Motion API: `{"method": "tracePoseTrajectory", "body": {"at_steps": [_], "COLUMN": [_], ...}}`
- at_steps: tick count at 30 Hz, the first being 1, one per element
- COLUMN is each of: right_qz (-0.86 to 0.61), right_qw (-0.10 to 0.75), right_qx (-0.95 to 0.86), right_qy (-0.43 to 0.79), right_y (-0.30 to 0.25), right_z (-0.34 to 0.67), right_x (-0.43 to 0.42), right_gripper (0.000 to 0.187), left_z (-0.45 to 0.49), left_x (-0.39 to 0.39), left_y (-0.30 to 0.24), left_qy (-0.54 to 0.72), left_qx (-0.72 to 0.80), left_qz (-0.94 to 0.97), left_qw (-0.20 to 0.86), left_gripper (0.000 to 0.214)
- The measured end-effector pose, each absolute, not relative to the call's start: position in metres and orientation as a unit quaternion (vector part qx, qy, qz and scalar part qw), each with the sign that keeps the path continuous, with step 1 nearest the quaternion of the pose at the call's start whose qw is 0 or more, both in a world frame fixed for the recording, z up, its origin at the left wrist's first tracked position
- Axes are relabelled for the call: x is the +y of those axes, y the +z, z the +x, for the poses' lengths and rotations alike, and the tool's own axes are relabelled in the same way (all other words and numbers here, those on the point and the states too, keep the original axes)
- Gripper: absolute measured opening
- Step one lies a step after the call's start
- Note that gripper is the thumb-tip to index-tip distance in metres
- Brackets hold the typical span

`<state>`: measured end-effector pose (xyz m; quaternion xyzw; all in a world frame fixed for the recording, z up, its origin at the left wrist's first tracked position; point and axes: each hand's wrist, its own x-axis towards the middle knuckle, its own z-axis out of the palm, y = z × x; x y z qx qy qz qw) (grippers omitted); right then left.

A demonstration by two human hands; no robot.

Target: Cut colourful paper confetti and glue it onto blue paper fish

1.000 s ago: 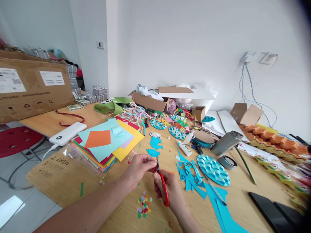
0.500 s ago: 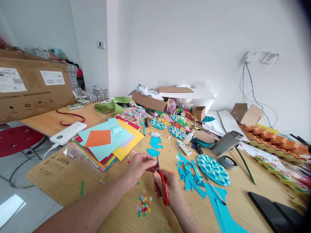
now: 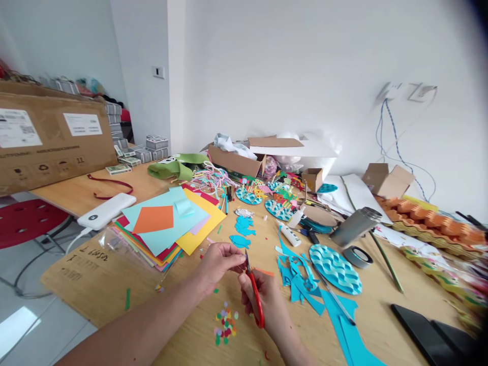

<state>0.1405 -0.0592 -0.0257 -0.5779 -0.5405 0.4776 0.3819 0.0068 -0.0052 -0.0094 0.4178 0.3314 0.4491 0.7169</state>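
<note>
The right hand (image 3: 271,300) clamps its fingers (image 3: 246,285) on scissors (image 3: 258,305); the left hand (image 3: 218,264) pinches its fingers together beside the blades (image 3: 248,261).

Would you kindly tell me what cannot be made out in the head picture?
Head view, what the left hand may hold: hidden by the hand itself.
Head view, the rest of the big carton: cut off by the left edge.
Head view, print on the larger white bottle: too small and blurred.

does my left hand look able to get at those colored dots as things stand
Likely yes: the colored dots lie uncovered near the left hand, though its fingertips are up by the red scissors.
</note>
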Motion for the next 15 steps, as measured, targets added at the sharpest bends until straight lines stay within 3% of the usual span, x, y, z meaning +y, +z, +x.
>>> {"method": "tracePoseTrajectory", "body": {"at_steps": [15], "right_qz": [-0.573], "right_qw": [0.36], "right_qx": [-0.556], "right_qy": [0.482], "right_y": [-0.0183], "right_z": [0.1432], "right_x": [-0.0613], "right_gripper": [0.054], "left_z": [0.0041], "left_x": [-0.003], "left_y": [-0.0073], "left_qy": [0.428], "left_qx": [0.34], "left_qz": [0.439], "left_qw": [0.713], "left_gripper": [0.018]}}
